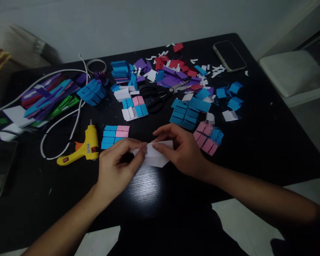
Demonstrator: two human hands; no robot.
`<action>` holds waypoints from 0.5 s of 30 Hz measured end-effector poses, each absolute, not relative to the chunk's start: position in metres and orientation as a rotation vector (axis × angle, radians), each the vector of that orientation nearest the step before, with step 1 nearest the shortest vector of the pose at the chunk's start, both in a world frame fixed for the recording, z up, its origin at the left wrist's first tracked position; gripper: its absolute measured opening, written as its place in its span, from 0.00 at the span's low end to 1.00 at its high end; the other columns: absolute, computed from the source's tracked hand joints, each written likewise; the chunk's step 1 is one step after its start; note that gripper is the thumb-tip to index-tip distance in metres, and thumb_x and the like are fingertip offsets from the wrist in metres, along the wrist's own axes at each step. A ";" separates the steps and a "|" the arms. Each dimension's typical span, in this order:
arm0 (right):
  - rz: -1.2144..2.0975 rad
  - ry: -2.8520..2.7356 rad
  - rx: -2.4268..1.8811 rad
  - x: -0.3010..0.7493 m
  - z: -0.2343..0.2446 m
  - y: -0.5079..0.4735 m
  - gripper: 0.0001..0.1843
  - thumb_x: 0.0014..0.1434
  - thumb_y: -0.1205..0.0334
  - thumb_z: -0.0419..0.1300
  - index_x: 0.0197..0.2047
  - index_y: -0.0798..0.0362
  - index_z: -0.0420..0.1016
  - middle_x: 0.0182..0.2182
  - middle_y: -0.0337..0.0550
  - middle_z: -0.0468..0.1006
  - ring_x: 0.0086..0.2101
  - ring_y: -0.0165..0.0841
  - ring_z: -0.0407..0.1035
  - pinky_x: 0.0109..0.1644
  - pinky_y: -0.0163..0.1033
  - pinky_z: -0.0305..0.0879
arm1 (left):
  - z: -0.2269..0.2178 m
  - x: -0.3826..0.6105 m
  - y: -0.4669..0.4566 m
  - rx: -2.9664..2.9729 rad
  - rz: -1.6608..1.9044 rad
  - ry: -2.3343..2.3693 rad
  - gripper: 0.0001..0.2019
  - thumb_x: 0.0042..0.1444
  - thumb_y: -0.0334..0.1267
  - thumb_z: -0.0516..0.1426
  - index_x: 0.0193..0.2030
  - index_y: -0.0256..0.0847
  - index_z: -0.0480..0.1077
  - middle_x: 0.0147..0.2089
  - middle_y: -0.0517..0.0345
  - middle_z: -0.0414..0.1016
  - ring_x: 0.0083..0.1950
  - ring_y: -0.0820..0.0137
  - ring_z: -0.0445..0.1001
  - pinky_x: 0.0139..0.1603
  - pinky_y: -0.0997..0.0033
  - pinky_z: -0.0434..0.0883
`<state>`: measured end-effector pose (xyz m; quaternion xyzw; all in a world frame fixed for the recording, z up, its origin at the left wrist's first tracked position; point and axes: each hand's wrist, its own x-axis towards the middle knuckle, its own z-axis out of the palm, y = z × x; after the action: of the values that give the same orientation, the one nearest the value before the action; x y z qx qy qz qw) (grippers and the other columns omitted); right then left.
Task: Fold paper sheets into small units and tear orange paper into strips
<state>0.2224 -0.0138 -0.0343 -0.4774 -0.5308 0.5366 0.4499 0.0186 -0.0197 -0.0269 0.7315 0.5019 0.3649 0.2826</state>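
My left hand (pixel 117 160) and right hand (pixel 185 151) are pinching the paper (pixel 155 159) between them, perhaps along a fold (dim light is hampering me); I should be squaring edges, pressing evenly.

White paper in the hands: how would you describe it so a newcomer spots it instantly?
On the black table, find the bright reflection by the near edge. Just beyond it, the left hand and right hand hold the white paper between them. Other white pieces lie on the table; this one alone is held.
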 end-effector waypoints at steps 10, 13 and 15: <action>1.379 -1.596 -1.275 0.226 -0.031 -0.010 0.12 0.53 0.71 0.72 0.41 0.51 0.81 0.37 0.36 0.86 0.40 0.33 0.80 0.46 0.37 0.73 | -0.026 0.019 -0.017 2.018 0.889 1.238 0.03 0.64 0.31 0.63 0.39 0.43 0.78 0.38 0.62 0.83 0.39 0.72 0.81 0.40 0.72 0.75; 1.324 -1.637 -1.288 0.227 -0.030 -0.009 0.12 0.52 0.72 0.73 0.40 0.51 0.81 0.36 0.35 0.86 0.39 0.32 0.81 0.45 0.36 0.71 | -0.025 0.019 -0.019 2.046 0.853 1.204 0.04 0.65 0.31 0.63 0.42 0.44 0.78 0.39 0.63 0.83 0.38 0.73 0.80 0.39 0.73 0.75; 1.300 -1.678 -1.295 0.227 -0.030 -0.010 0.12 0.53 0.71 0.73 0.41 0.50 0.81 0.35 0.35 0.86 0.38 0.32 0.81 0.44 0.35 0.71 | -0.026 0.019 -0.020 2.049 0.845 1.217 0.04 0.64 0.31 0.64 0.43 0.44 0.77 0.39 0.64 0.83 0.37 0.74 0.80 0.39 0.75 0.75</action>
<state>0.2270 -0.0096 -0.0298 -0.4930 -0.6390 0.4951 0.3218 0.0194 -0.0198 -0.0256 0.7727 0.4589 0.3186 0.3015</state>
